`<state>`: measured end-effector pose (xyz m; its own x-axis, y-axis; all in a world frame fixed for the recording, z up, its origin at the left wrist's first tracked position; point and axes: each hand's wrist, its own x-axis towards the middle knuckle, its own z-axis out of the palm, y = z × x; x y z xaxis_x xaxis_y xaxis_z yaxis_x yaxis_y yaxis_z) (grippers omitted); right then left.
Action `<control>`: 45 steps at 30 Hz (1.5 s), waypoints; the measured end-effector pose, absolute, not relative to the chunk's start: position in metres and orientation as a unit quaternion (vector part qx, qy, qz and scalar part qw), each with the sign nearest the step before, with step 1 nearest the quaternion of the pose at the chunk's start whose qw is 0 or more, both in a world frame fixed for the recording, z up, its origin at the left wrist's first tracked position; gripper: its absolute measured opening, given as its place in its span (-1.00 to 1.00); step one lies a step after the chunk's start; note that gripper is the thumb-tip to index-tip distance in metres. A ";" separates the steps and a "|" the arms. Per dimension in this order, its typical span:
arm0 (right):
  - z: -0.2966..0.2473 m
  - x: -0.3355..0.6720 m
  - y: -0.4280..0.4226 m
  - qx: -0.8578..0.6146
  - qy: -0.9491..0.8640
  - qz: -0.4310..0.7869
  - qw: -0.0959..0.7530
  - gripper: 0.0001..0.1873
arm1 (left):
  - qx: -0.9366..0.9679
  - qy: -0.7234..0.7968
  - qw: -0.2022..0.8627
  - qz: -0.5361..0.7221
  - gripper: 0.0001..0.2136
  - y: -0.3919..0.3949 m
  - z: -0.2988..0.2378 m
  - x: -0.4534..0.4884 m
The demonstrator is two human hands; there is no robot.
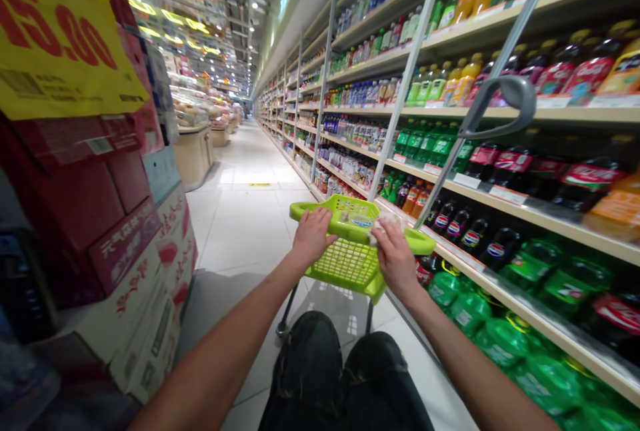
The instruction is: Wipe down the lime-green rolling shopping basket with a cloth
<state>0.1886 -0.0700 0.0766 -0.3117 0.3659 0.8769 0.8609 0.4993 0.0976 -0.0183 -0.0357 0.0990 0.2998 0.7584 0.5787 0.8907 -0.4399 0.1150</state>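
A small lime-green shopping cart (345,261) stands in front of my knees, its handle (300,210) running crosswise toward me. My left hand (314,234) holds the left part of that handle, fingers laid over the top. On the right part, my right hand (395,258) presses a crumpled whitish cloth (393,220) against the handle, fingers closed over it. The hand partly hides the cloth, so its exact kind is hard to make out. Between the hands an oval label (361,221) shows on the handle's middle.
Shelves (500,194) of drink bottles line the right side, with a grey hook-like handle (505,104) jutting out on a metal bar. Stacked cartons (125,218) under a yellow price sign (60,38) stand close on the left. A white tiled aisle (230,218) stretches ahead past display counters (193,158).
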 end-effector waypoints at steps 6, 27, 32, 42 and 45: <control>0.072 0.137 -0.053 -0.306 -0.795 -0.355 0.386 -0.72 | -0.810 -0.503 0.133 -0.270 -0.54 -0.034 0.099 -0.023; 0.106 0.178 -0.065 -0.404 -0.790 -0.115 0.447 -0.27 | -0.804 -0.451 0.056 -0.384 -0.60 -0.057 0.112 0.039; 0.090 0.226 -0.051 -0.514 -0.736 -0.184 0.401 -0.54 | -0.785 -0.464 0.106 -0.398 -0.67 -0.043 0.100 0.039; 0.078 0.219 -0.051 -0.487 -0.727 -0.211 0.436 -0.52 | -0.748 -0.454 0.147 -0.461 -0.73 -0.035 0.087 0.027; 0.079 0.220 -0.053 -0.489 -0.726 -0.208 0.436 -0.51 | -0.797 -0.388 0.168 -0.431 -0.73 -0.042 0.090 0.059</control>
<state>0.2202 -0.0529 0.0787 -0.1407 0.5287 0.8371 0.8920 0.4346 -0.1245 0.0594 -0.0420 0.0901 0.3268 0.4734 0.8180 0.7635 -0.6424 0.0667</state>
